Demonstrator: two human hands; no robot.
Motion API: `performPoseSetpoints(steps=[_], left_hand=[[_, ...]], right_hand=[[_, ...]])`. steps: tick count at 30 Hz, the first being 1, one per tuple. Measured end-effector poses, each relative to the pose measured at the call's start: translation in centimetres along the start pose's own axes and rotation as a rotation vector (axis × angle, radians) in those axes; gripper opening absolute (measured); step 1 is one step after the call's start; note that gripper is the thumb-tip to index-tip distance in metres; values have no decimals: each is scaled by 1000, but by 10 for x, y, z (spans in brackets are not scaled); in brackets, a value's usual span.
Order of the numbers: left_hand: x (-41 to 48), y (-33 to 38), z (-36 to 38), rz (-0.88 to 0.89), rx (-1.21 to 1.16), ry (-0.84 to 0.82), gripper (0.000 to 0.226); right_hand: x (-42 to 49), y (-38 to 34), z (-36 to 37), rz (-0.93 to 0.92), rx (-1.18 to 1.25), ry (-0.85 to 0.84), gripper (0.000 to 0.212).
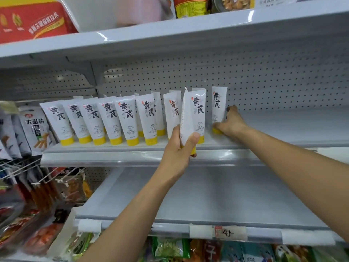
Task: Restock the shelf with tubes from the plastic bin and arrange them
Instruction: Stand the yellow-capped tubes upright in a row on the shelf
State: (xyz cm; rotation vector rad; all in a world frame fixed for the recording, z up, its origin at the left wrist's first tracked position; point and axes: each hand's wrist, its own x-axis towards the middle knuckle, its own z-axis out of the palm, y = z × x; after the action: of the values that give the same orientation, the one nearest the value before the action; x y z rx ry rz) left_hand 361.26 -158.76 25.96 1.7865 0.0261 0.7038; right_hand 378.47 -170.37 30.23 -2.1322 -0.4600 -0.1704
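Several white tubes with yellow caps [124,120] stand cap-down in a row on the middle shelf [105,148]. My left hand [179,148] grips one such tube [187,118] in front of the shelf edge, tilted slightly. My right hand [229,122] reaches further right and holds the lower part of the rightmost tube [219,103], which stands upright on the shelf. The plastic bin is not in view.
The shelf to the right of the tubes [292,125] is bare, as is the shelf below [217,195]. Snack packets [35,129] hang at the left. A red box [32,17] and jars sit on the top shelf. Packaged goods fill the bottom.
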Motion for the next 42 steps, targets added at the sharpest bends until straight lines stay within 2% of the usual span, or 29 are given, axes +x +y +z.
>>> performPoseSetpoints(steps=[2,4,5,7,10,12,17,20,22,25,36,42], left_hand=[[-2,1,1,-13,-5,-8,38],[-4,3,3,-30,-26,-2,36],[-5,5,5,-37,-34,3,35],[-6,7,10,-50,-45,9,34],[-5,10,18,-4,-29,31,42],[-4,10,24,37,39,27,49],[-6,18,29,128,126,-46,43],[-8,17,19,133,381,-17,37],[-8,13,12,154,589,12,35],[-8,8,6,168,674,58,28],[-3,-2,-1,127,647,58,18],[-9,-2,-4,101,710,-7,21]], right_hand=[[-8,2,-3,-89,13,144,66],[-26,-5,-8,-204,189,200,50],[-37,-12,-12,-233,307,135,40],[-62,-25,-19,-277,410,-139,22],[-84,-33,-23,-334,321,-475,25],[-89,-33,-23,-330,338,-532,27],[-90,-29,-31,-286,388,-431,24],[-84,-24,-34,-282,369,-269,24],[-75,-20,-34,-255,338,-153,31],[-62,-13,-31,-214,293,-62,34],[-41,8,-15,-131,120,-32,48],[-45,8,-15,-120,71,-45,49]])
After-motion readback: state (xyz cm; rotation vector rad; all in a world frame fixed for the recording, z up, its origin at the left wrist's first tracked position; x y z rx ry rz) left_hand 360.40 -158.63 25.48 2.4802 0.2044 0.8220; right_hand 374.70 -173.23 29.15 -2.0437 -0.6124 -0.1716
